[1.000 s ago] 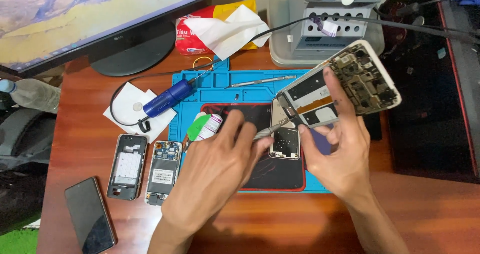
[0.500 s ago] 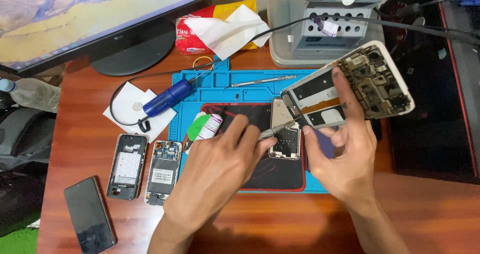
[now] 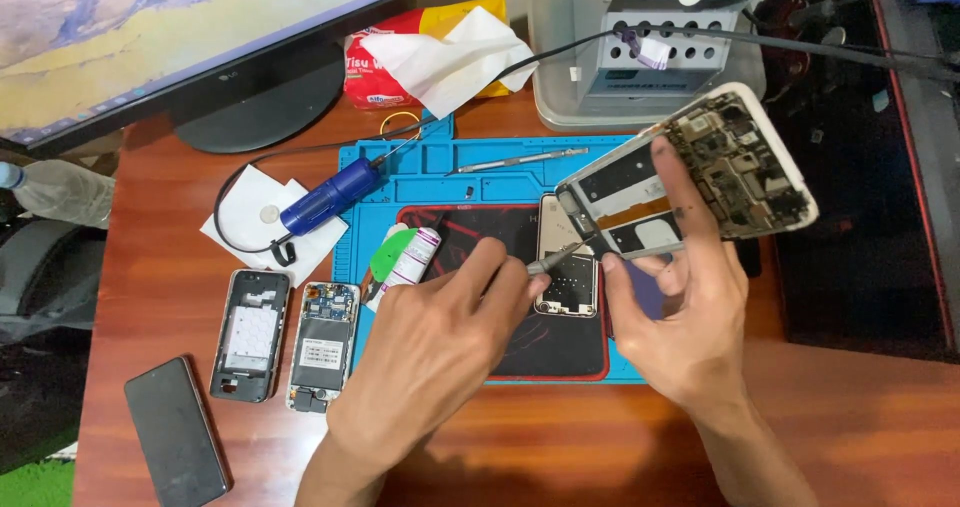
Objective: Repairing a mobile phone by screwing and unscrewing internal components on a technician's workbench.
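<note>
My right hand (image 3: 680, 317) holds an opened phone body (image 3: 690, 177) tilted up above the blue repair mat (image 3: 480, 167), its circuit board and white frame showing. My left hand (image 3: 440, 347) grips thin metal tweezers (image 3: 560, 257), whose tip touches the lower end of the held phone. Beneath both hands a gold phone part (image 3: 565, 267) lies on the dark pad (image 3: 530, 337) of the mat.
Left of the mat lie two opened phone shells (image 3: 250, 332) (image 3: 322, 342) and a black phone (image 3: 175, 432). A blue electric screwdriver (image 3: 325, 197), a white tube (image 3: 410, 257), a monitor (image 3: 180, 37), a tissue pack (image 3: 430, 52) and a grey station (image 3: 650, 47) stand behind.
My right hand has lifted the opened phone slightly up and to the right. The tweezers in my left hand stay at its lower end.
</note>
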